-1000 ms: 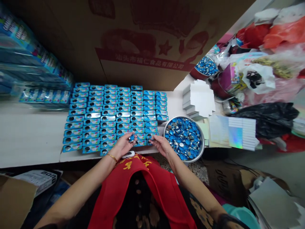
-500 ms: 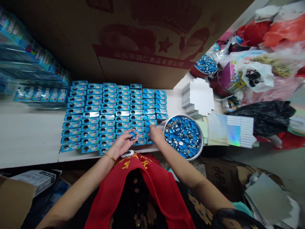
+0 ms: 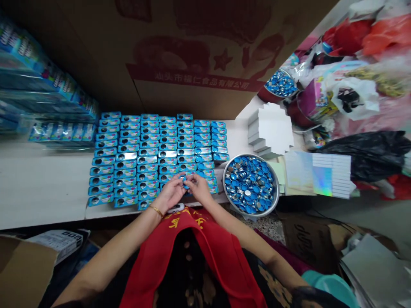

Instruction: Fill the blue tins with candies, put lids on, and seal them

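Gripping half-hidden blue cap (image 3: 183, 177), left hand (image 3: 172, 192) — right hand (image 3: 199, 188) alongside, grip unclear

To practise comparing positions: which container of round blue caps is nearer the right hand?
The round silver metal bowl, at front; the dark red tub stands farther back right.

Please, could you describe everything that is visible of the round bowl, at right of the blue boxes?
The round bowl looks like silvery metal, with a pale rim. It stands upright at the front edge of the white table, filled with a loose heap of small blue and silvery discs lying at various angles. The right hand does not touch it. What supports its underside cannot be made out.
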The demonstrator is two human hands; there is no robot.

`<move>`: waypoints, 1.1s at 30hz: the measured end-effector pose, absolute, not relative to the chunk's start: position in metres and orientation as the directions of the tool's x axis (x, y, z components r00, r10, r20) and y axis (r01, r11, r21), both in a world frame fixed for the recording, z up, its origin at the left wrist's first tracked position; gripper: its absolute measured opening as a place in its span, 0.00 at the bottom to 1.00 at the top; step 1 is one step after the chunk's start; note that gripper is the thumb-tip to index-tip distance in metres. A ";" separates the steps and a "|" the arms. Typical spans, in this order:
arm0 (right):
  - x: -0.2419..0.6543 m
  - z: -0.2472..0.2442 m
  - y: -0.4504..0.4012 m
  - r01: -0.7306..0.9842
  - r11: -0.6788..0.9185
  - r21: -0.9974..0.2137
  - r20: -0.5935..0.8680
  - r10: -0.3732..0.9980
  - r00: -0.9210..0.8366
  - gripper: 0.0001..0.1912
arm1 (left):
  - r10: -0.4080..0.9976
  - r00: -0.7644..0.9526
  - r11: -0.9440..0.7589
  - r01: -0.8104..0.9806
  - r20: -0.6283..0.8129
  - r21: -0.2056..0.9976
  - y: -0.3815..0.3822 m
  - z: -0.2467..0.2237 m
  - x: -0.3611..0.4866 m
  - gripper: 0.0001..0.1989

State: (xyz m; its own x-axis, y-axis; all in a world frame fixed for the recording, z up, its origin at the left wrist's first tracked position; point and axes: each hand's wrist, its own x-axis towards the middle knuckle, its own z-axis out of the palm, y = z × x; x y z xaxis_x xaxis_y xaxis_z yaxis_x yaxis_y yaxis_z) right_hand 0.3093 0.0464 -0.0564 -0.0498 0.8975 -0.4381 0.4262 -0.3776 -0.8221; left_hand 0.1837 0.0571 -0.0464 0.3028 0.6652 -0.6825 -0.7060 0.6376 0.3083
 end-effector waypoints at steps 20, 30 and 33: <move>0.370 -0.055 0.058 0.994 -0.082 -0.072 -0.608 0.793 0.022 0.23 | 0.663 0.307 0.669 -0.652 -0.682 0.357 0.050 -0.050 0.172 0.11; 0.316 -0.035 0.060 0.668 0.192 -0.719 -0.161 0.889 -0.429 0.11 | 0.651 0.404 0.692 -0.663 -0.642 0.285 0.041 -0.052 0.172 0.08; 0.318 -0.046 0.060 0.574 0.093 -0.814 -0.156 0.916 -0.369 0.09 | 0.644 0.392 0.700 -0.648 -0.657 0.300 0.038 -0.052 0.167 0.10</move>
State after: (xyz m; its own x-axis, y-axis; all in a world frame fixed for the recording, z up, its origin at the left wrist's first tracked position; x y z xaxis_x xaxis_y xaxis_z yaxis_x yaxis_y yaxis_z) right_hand 0.3180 0.0601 -0.0464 -0.3691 0.9163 -0.1557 0.5738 0.0929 -0.8137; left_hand 0.1667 0.0382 -0.0523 0.3916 0.6442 -0.6570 -0.6483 0.6999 0.2999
